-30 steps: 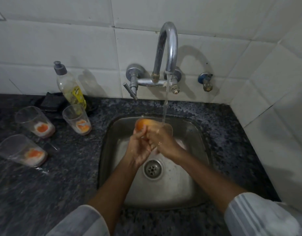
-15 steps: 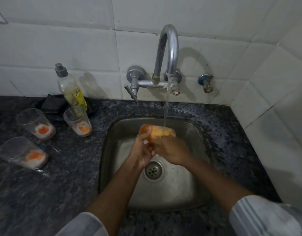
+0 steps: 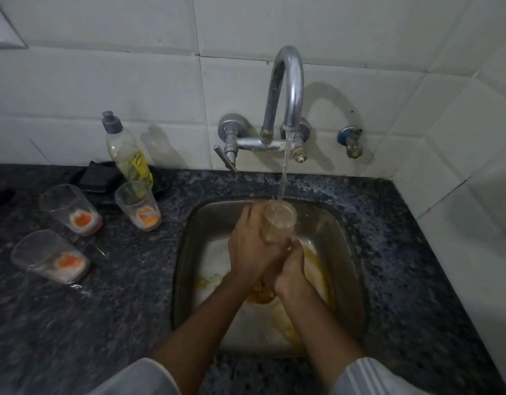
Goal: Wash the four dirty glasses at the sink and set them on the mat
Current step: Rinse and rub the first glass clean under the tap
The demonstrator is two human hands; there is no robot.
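Observation:
A clear glass [image 3: 279,220] stands mouth-up under the running water from the tap [image 3: 287,89], above the steel sink [image 3: 343,252]. My left hand [image 3: 250,246] wraps round the glass's side. My right hand [image 3: 291,269] grips its lower part from below. Orange-brown liquid lies in the sink around the drain. Three dirty glasses stand on the dark counter to the left, each with an orange residue at the bottom: one at the back [image 3: 70,208], one beside the soap bottle [image 3: 138,205], one nearest me [image 3: 49,256].
A dish soap bottle [image 3: 126,151] stands against the tiled wall, with a dark cloth-like object [image 3: 99,176] beside it. A small blue-capped valve [image 3: 350,141] sits on the wall right of the tap. The tiled side wall closes in on the right.
The glass was tilted with orange liquid in it; now it is upright under the stream and looks clear. Orange liquid has spread in the sink. My right hand moved below the glass.

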